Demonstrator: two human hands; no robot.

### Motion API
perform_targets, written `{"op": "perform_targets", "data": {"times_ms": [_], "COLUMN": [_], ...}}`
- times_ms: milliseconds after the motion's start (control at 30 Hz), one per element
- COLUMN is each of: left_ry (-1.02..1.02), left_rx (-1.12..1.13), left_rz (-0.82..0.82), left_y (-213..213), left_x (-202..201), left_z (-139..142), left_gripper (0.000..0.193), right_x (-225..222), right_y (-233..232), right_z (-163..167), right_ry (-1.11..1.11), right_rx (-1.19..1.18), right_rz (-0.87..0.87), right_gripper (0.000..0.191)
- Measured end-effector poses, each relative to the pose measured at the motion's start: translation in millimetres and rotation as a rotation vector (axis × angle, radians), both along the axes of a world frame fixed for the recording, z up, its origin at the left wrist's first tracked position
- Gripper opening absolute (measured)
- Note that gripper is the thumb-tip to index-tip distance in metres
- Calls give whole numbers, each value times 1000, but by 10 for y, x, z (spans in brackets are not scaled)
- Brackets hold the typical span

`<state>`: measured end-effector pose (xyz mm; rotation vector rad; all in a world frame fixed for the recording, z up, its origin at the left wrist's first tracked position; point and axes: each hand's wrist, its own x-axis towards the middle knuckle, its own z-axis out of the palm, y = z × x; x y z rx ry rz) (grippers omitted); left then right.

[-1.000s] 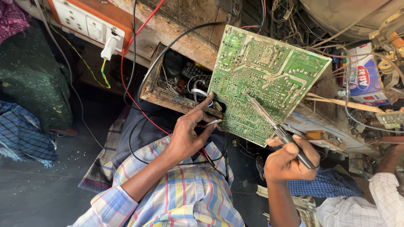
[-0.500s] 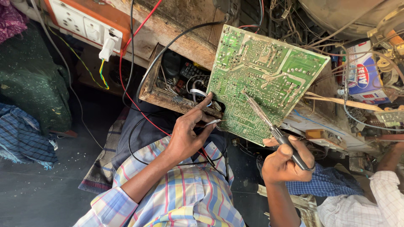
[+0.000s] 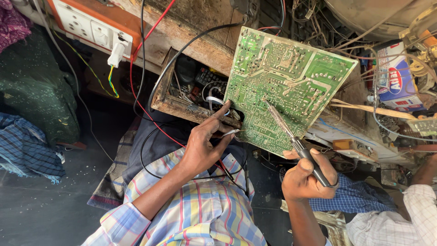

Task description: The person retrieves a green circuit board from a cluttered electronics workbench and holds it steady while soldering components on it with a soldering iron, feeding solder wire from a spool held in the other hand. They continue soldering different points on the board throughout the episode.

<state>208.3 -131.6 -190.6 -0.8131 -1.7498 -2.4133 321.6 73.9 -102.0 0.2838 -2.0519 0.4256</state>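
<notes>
Nearest the camera, the right hand [image 3: 306, 178] is clenched around a black-handled soldering iron [image 3: 293, 140], its metal tip touching the solder side of a green printed circuit board [image 3: 291, 82] propped upright against the cluttered wooden bench [image 3: 200, 27]. Beside it, the left hand [image 3: 205, 146] pinches a thin silvery strip [image 3: 230, 133] at the board's lower edge. Farther off sits an orange-framed white socket panel [image 3: 88, 23]. Work looks mid-joint; feeding the strip accurately to the tip seems needed.

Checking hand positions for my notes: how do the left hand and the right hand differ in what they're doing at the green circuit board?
The left hand touches the green circuit board's lower edge with fingers spread; the right hand is fisted round a soldering iron below the board. The left pinches a thin metal strip; the right's tool tip meets the board. Both are bare.
</notes>
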Motion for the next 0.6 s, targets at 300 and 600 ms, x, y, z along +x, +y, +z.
{"op": "perform_targets", "data": {"times_ms": [300,600], "left_ry": [-7,1], "left_rx": [2,-5], "left_rz": [-11,-5], "left_y": [4,-3], "left_x": [15,11], "left_z": [7,6], "left_gripper": [17,17], "right_x": [2,43], "right_y": [-83,-147], "right_z": [22,136], "right_ry": [-55,-70], "right_rx": [45,126], "right_rz": [20,8], "right_gripper": [35,34]}}
